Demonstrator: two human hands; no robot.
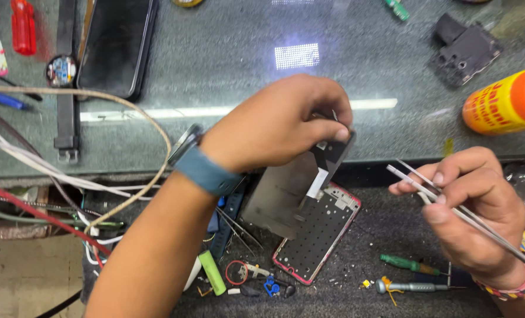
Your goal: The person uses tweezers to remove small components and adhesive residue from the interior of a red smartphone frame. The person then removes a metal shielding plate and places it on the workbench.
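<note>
Grey table [227, 53] across the top, dark mat below. On the mat lies the opened phone [318, 235], red-edged, tilted. Left hand [274, 123] hovers over it, fingers [336, 132] pinching a dark panel [333, 154] lifted off its top end, possibly a cover plate. Right hand [471, 212], just beside, fingers pressed around tweezers [427, 188], tips apart, pointing left.

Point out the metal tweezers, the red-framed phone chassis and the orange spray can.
Thin metal tweezers [451, 203], head view, on the blades beside the right hand's fingers.
Red-framed open phone chassis [318, 235], head view, on its dark inner plate.
Orange cylindrical spray can [501, 106], head view, on its printed side.
</note>
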